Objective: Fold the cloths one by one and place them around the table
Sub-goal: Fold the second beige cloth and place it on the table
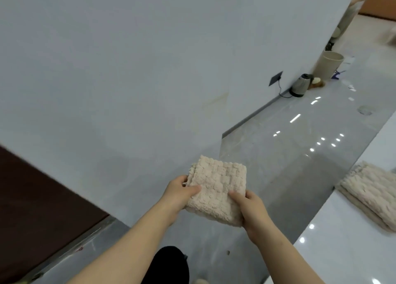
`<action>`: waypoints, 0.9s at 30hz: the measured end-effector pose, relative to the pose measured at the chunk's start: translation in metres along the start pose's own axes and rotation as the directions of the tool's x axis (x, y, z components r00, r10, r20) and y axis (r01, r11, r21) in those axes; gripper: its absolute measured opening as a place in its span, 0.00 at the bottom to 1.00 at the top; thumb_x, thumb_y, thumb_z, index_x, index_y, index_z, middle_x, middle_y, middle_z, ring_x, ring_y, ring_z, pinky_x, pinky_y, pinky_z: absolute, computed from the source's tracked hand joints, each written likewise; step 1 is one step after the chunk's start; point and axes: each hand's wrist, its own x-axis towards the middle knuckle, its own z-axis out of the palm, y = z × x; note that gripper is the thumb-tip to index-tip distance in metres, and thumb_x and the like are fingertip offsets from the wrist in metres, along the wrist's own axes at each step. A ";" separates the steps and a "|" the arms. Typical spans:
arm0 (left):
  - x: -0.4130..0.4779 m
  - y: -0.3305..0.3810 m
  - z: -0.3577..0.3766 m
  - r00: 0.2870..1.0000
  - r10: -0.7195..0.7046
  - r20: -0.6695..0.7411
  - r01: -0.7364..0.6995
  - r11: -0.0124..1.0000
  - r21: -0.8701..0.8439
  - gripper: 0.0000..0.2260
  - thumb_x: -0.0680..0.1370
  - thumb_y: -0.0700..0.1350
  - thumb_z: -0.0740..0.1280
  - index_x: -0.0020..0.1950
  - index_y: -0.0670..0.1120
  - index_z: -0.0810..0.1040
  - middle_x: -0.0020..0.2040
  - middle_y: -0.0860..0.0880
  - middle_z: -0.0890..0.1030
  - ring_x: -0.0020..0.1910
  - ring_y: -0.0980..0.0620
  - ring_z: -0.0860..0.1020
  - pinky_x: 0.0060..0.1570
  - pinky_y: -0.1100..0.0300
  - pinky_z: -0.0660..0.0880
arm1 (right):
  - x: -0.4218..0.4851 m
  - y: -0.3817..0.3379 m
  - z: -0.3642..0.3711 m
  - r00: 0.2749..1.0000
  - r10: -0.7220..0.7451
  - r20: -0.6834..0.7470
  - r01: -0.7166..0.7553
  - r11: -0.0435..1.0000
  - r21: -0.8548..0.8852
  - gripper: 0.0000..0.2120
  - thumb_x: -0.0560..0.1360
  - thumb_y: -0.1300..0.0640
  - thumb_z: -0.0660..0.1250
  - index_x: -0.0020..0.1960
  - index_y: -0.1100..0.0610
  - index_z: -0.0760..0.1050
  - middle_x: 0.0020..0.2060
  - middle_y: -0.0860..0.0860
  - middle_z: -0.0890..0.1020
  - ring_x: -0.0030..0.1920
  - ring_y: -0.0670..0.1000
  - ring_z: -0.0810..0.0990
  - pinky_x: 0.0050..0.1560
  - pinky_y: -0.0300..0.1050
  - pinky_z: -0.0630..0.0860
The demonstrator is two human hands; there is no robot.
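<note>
Beside the table [351, 251], both hands, left [179, 192] and right [251, 210], pinch a folded cloth [216, 187] not yet placed, while another cloth [370, 191] already lies folded there.

One view only: head-worn, looking forward and down, frame tilted. Close on cloth [216, 189], lower centre. Left: wall [107, 69]; right: floor [289, 155], table [342, 251] edge. Top-right distance blurred, maybe another room.

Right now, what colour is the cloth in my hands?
Pale beige cloth, clearest in the head view.
</note>
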 end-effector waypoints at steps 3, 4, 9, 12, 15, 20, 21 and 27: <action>0.038 0.018 0.013 0.997 -0.020 0.080 0.015 0.998 0.066 0.07 0.75 0.36 0.67 0.48 0.48 0.75 0.47 0.47 0.81 0.43 0.48 0.80 0.47 0.53 0.78 | 0.023 -0.011 -0.006 0.996 0.003 -0.087 0.002 0.999 0.048 0.04 0.77 0.60 0.63 0.50 0.56 0.75 0.46 0.53 0.83 0.45 0.53 0.82 0.39 0.46 0.78; 0.051 0.024 0.017 0.994 -0.026 0.108 0.017 0.996 0.087 0.07 0.75 0.36 0.67 0.48 0.48 0.75 0.47 0.47 0.81 0.43 0.48 0.80 0.49 0.51 0.77 | 0.030 -0.015 -0.008 0.993 0.002 -0.116 0.006 0.998 0.066 0.03 0.77 0.60 0.62 0.49 0.55 0.75 0.46 0.52 0.83 0.45 0.52 0.82 0.38 0.45 0.78; 0.114 0.055 0.033 0.965 -0.041 0.257 -0.004 0.985 0.173 0.07 0.75 0.36 0.66 0.50 0.46 0.74 0.44 0.49 0.80 0.41 0.50 0.79 0.48 0.53 0.77 | 0.074 -0.034 -0.005 0.956 0.028 -0.293 0.016 0.989 0.148 0.05 0.77 0.59 0.63 0.52 0.57 0.73 0.47 0.53 0.82 0.45 0.53 0.82 0.36 0.45 0.77; 0.146 0.079 0.040 0.942 -0.052 0.332 -0.028 0.972 0.232 0.07 0.76 0.36 0.65 0.46 0.47 0.74 0.42 0.50 0.79 0.39 0.52 0.78 0.46 0.57 0.76 | 0.096 -0.046 0.002 0.920 0.059 -0.386 0.033 0.973 0.227 0.03 0.77 0.60 0.63 0.50 0.57 0.73 0.46 0.53 0.81 0.45 0.53 0.81 0.40 0.47 0.78; 0.172 0.100 0.055 0.913 -0.062 0.403 -0.067 0.952 0.300 0.09 0.76 0.35 0.65 0.42 0.49 0.73 0.40 0.51 0.78 0.38 0.53 0.78 0.43 0.58 0.76 | 0.109 -0.059 0.005 0.888 0.085 -0.452 0.064 0.950 0.305 0.02 0.77 0.60 0.63 0.49 0.56 0.73 0.46 0.52 0.81 0.44 0.52 0.81 0.40 0.46 0.77; 0.201 0.126 0.107 0.848 -0.128 0.514 -0.080 0.928 0.363 0.07 0.76 0.36 0.65 0.50 0.47 0.73 0.43 0.49 0.79 0.41 0.49 0.79 0.51 0.52 0.76 | 0.121 -0.080 -0.023 0.813 0.114 -0.571 0.148 0.908 0.391 0.08 0.77 0.59 0.63 0.56 0.58 0.72 0.47 0.52 0.81 0.44 0.51 0.80 0.39 0.47 0.77; 0.204 0.131 0.118 0.836 -0.136 0.532 -0.083 0.926 0.367 0.08 0.76 0.36 0.65 0.52 0.47 0.73 0.45 0.48 0.79 0.43 0.48 0.79 0.51 0.51 0.76 | 0.123 -0.085 -0.031 0.798 0.114 -0.591 0.164 0.904 0.396 0.09 0.77 0.59 0.63 0.56 0.59 0.72 0.47 0.52 0.81 0.44 0.51 0.80 0.39 0.47 0.77; 0.227 0.154 0.223 0.766 -0.154 0.624 -0.140 0.908 0.396 0.10 0.76 0.39 0.66 0.56 0.45 0.73 0.47 0.48 0.79 0.44 0.48 0.79 0.48 0.52 0.77 | 0.139 -0.116 -0.109 0.718 0.109 -0.687 0.273 0.864 0.422 0.09 0.76 0.59 0.63 0.56 0.58 0.72 0.47 0.52 0.81 0.44 0.51 0.81 0.42 0.47 0.78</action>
